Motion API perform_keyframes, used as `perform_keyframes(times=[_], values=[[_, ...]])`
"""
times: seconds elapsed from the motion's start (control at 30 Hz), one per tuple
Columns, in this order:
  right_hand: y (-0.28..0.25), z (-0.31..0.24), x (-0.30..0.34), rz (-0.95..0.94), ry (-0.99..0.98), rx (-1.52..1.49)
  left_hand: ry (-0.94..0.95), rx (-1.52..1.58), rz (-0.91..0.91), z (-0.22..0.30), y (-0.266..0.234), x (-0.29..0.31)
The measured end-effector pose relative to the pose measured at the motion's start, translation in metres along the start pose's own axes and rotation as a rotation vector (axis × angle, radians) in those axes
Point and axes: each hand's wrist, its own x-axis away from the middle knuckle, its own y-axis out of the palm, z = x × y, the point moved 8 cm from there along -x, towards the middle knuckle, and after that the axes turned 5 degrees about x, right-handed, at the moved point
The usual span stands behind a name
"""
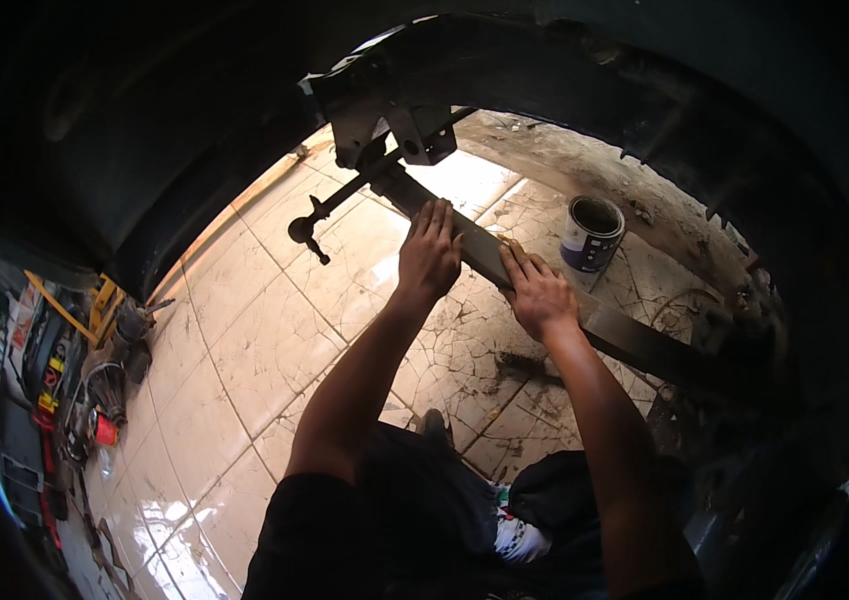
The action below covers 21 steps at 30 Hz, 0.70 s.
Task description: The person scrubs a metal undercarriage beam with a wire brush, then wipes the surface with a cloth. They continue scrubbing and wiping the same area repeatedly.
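Note:
A long flat grey metal bar (482,252) slants from the bracket at the upper middle down to the dark lower right. My left hand (432,252) grips its upper part, fingers laid close together over the face. Further down the bar, my right hand (545,297) is closed over it too, with the fingers slightly bent. Bare bar shows between the two hands. Whatever is under my fingers and palms is hidden. A dark rod with a ball joint (302,230) at its end crosses near the bar's top, beside a dark metal bracket (425,138).
A dark curved body panel (565,75) arches overhead. An open paint can (593,233) stands on cracked floor tiles (245,330), near a rough low wall (635,200). Dark debris (528,367) lies below the bar. Tools and parts (95,390) are heaped at the left.

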Motion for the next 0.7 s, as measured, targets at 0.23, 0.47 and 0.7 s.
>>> perform_keyframes(times=[0.23,0.47,0.7], values=[[-0.001,0.0,-0.002,0.05,-0.006,0.007,-0.005,-0.035,-0.09,0.003,0.0,-0.013],[-0.005,-0.004,-0.002,-0.022,0.025,-0.05,-0.01,-0.005,-0.084,0.003,0.0,-0.005],[-0.006,-0.002,-0.001,-0.022,0.037,-0.023,-0.003,-0.023,-0.041,0.007,-0.003,-0.001]])
